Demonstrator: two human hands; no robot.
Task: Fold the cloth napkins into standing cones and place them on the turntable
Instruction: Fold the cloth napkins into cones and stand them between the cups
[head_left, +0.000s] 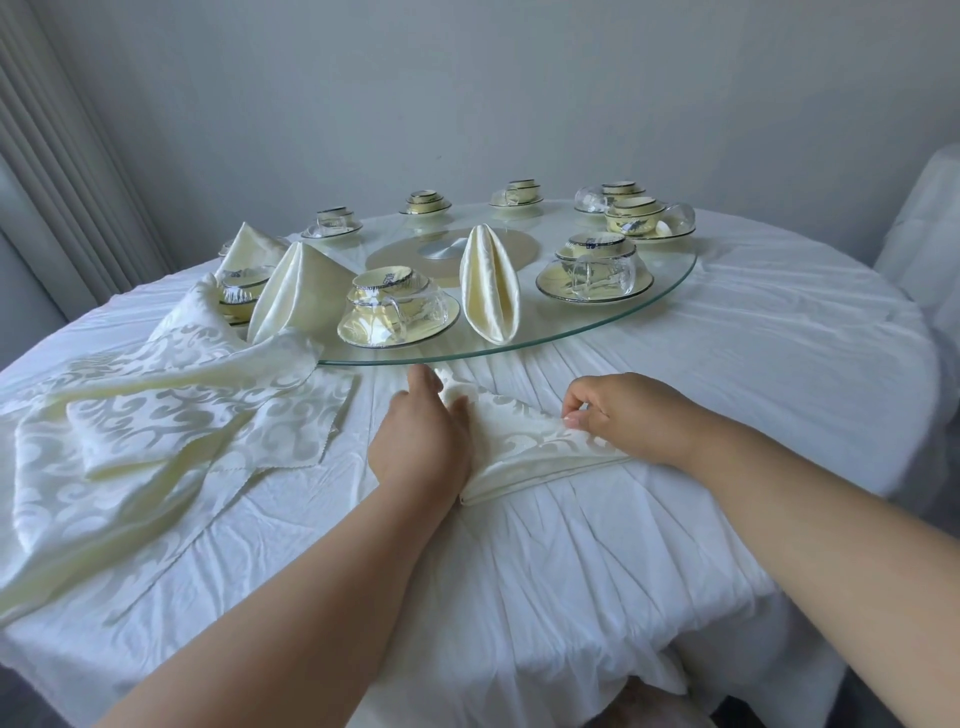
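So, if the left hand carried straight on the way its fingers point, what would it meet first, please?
Probably the near rim of the glass turntable, just beyond the left hand; depth is hard to judge.

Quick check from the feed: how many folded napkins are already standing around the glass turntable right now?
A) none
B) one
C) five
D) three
D: three folded napkins stand there, one near the front edge, one at the left and one behind it, while the left hand and right hand work another napkin on the tablecloth.
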